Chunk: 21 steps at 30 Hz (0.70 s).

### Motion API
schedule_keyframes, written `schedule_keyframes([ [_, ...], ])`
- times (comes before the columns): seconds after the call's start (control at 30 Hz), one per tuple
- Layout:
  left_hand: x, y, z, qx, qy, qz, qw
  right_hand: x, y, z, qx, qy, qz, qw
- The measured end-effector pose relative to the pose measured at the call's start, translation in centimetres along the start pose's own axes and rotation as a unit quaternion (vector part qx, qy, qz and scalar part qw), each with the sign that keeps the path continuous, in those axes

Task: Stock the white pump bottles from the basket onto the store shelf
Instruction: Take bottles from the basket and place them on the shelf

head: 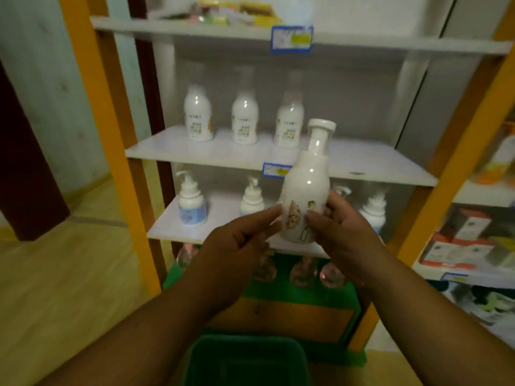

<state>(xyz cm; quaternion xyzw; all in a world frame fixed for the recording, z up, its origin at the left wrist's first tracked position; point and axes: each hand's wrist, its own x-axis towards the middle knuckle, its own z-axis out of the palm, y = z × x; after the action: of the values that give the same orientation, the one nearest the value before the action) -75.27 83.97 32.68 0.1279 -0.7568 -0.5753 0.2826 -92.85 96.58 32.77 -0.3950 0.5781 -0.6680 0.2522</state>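
Note:
A white pump bottle (pixel 306 188) with a printed label and a clear cap is held upright in front of the shelves. My right hand (pixel 341 232) grips its lower right side. My left hand (pixel 239 240) touches its lower left side with the fingertips, fingers extended. Three matching white bottles (pixel 244 118) stand in a row on the middle white shelf (pixel 362 162), whose right half is bare. The green basket (pixel 246 360) sits at the bottom centre, below my forearms; its inside is dark and I cannot tell its contents.
Several pump dispensers (pixel 191 203) stand on the lower shelf. Round clear bottles (pixel 303 271) sit beneath it on a green surface. Orange uprights (pixel 111 140) frame the shelving. Boxed goods (pixel 462 240) fill a neighbouring shelf at right. Small packets (pixel 234 12) lie on the top shelf.

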Motion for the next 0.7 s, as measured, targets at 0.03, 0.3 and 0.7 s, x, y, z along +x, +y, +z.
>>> schedule_keyframes([
  [0.03,0.8,1.1,0.5,0.007,-0.007,0.015,1.0,0.4,-1.1,-0.3,-0.006,0.019,-0.011,1.0],
  [0.3,9.1,6.1,2.7,0.021,0.071,0.046,0.996,4.2,-6.0,-3.5,0.062,0.055,-0.055,0.995],
  [0.7,18.6,7.5,7.7,0.053,-0.024,0.076,0.995,10.9,-7.8,-9.2,-0.035,0.082,-0.061,0.994],
])
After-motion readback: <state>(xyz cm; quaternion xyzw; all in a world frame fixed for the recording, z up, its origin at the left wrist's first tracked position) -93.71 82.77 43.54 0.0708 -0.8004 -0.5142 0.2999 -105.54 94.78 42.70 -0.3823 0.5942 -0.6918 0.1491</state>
